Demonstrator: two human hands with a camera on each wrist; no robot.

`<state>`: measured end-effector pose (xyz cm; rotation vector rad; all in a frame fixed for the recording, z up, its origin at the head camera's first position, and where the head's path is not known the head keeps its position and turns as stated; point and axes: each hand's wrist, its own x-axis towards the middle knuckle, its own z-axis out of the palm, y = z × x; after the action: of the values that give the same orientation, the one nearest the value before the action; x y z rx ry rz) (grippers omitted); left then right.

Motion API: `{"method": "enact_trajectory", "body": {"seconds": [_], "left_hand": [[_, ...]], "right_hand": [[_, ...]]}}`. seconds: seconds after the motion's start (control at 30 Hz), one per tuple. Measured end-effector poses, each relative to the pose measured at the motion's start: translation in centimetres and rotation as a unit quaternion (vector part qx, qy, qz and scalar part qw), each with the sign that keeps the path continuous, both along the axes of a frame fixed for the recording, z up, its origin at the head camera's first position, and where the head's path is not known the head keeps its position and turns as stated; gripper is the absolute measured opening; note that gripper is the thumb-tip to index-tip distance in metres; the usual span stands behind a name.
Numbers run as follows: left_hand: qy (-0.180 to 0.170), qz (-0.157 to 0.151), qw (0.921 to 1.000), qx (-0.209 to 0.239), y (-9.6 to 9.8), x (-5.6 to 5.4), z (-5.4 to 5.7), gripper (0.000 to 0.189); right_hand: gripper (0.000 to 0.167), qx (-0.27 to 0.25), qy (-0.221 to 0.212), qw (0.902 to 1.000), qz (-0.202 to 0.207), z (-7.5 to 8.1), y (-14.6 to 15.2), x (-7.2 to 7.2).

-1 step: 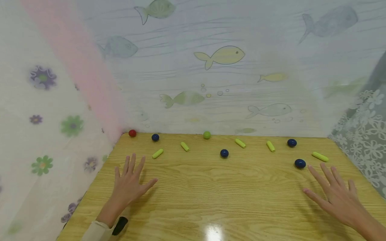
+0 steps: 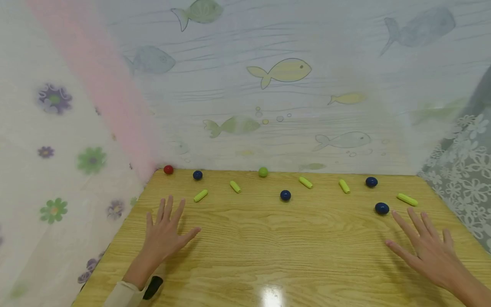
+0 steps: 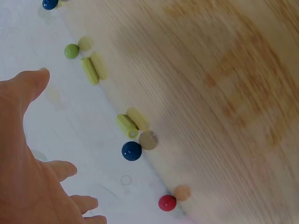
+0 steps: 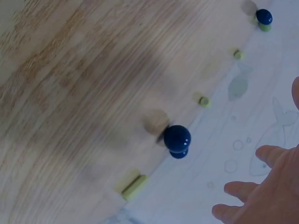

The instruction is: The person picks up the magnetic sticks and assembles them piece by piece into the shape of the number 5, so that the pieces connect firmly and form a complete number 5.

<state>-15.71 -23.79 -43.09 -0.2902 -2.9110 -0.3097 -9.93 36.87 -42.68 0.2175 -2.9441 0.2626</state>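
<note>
The wood counter (image 2: 245, 251) carries balls (image 2: 285, 195) and yellow sticks (image 2: 305, 182). Left hand (image 2: 163, 236) and right hand (image 2: 431, 251) are apart, fingers spread, apparently raised; a blue ball (image 2: 381, 208) lies near the right hand.

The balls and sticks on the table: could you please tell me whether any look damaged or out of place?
Nothing stands out: the balls and yellow-green sticks lie scattered on the table without visible damage.
</note>
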Motion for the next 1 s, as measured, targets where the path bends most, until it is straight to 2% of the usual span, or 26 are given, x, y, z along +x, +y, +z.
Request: {"method": "enact_trajectory", "body": {"seconds": [0.53, 0.7, 0.83, 1.0], "left_hand": [[-0.014, 0.003, 0.9999, -0.003, 0.1, 0.1, 0.4, 0.096], [-0.006, 0.000, 1.0000, -0.004, 0.0, 0.1, 0.5, 0.095], [0.000, -0.003, 1.0000, -0.001, 0.1, -0.2, 0.4, 0.093], [0.004, -0.004, 1.0000, 0.005, 0.4, -0.7, 0.4, 0.091]], "right_hand": [[0.087, 0.010, 0.022, 0.9997, 0.010, 0.6, -0.3, 0.1], [0.086, 0.001, 0.028, 0.9993, 0.024, 0.9, -0.8, -0.1], [0.085, -0.023, 0.028, 0.9987, 0.038, 1.1, -1.3, -0.4], [0.082, -0.091, 0.030, 0.9921, 0.081, 1.8, -2.4, -1.3]]}}
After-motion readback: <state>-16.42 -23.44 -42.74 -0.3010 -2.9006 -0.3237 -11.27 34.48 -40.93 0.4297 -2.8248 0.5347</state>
